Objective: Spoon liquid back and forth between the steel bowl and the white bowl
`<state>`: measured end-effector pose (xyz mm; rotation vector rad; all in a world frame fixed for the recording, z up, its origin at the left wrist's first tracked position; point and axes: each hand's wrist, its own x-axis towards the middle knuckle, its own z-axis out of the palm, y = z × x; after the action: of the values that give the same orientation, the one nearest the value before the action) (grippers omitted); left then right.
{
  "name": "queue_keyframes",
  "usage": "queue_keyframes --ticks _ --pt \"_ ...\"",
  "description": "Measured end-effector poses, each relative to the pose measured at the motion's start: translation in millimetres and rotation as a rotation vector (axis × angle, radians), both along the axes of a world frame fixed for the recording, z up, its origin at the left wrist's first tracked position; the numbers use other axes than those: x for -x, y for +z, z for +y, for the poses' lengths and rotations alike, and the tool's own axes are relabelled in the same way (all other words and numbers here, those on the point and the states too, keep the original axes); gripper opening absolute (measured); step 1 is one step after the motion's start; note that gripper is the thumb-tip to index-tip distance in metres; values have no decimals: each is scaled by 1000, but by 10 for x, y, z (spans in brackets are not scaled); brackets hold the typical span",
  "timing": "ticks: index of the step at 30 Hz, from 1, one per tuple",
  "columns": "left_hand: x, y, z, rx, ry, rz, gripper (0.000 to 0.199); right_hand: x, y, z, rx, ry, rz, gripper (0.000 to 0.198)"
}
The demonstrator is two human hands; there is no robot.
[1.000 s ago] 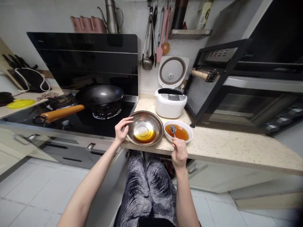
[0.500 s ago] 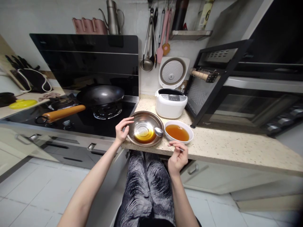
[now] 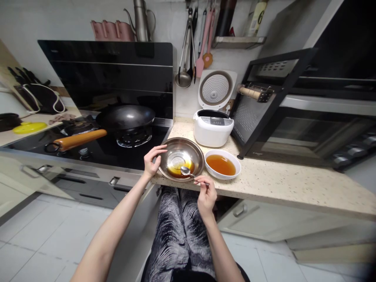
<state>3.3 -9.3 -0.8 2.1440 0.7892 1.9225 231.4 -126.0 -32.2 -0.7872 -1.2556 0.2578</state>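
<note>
Beyond the fingers of my left hand [image 3: 152, 162] and to their left, a round black wok [image 3: 125, 116] with an orange wooden handle [image 3: 80, 140] sits on a black glass stove [image 3: 102, 156]. They lie loosely spread across the left rim of a wide, round, shiny steel basin [image 3: 185, 144]; from this feed I cannot tell whether they pinch that rim or only rest there. To their right, yellow-brown liquid [image 3: 173, 171] pools in the basin. Above or in it, I cannot say which, is the head of a small silver metal spoon [image 3: 185, 170], its handle grasped in the fingers of my right hand [image 3: 207, 194]. Just beyond those fingers, to their right, stands a round white bowl [image 3: 227, 177] of amber liquid [image 3: 221, 164]. I read the step in hand as spoon work over the basin; the next move, I judge, calls for a slight wrist tilt while the left fingers steady the rim.
</note>
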Motion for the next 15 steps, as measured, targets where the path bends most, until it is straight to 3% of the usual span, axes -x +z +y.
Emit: queue_keyframes --ticks 15 --pt "-6 6 -8 -2 4 0 31 17 0 -8 1 -4 -13 19"
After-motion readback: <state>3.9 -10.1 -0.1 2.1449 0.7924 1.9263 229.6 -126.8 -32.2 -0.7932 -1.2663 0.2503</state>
